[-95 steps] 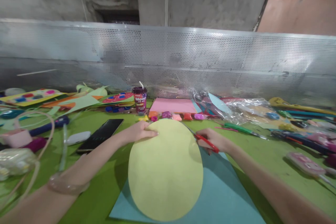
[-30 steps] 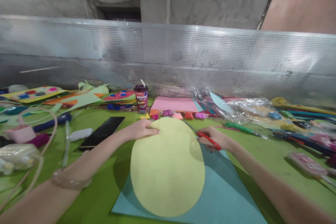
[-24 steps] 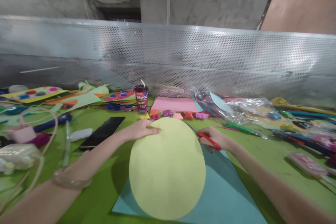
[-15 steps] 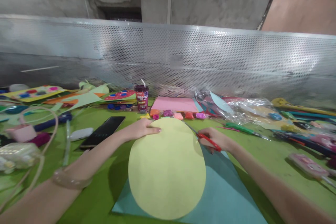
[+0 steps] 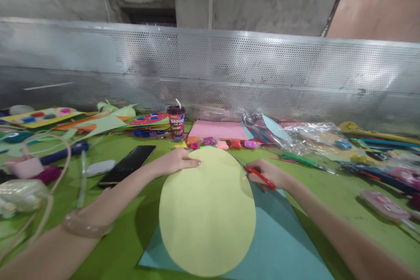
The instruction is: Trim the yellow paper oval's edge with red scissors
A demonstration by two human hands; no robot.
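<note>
My left hand pinches the upper left edge of a pale yellow, rounded sheet of paper, thumb on top and the other fingers behind it. My right hand is closed around the red handles of a pair of scissors. Their blades point up and left at the sheet's upper right edge, and part of them is hidden behind the paper. Beneath the yellow sheet, a larger blue sheet of paper lies on the green tabletop.
A black phone and a white oval case lie left of my hand. Behind stand a purple drink cup, pink paper and several small clay packets. A green-handled tool lies right. A perforated metal panel closes the back.
Almost nothing differs. The whole view has shifted very slightly, and both hands keep their hold on the paper and the scissors.
</note>
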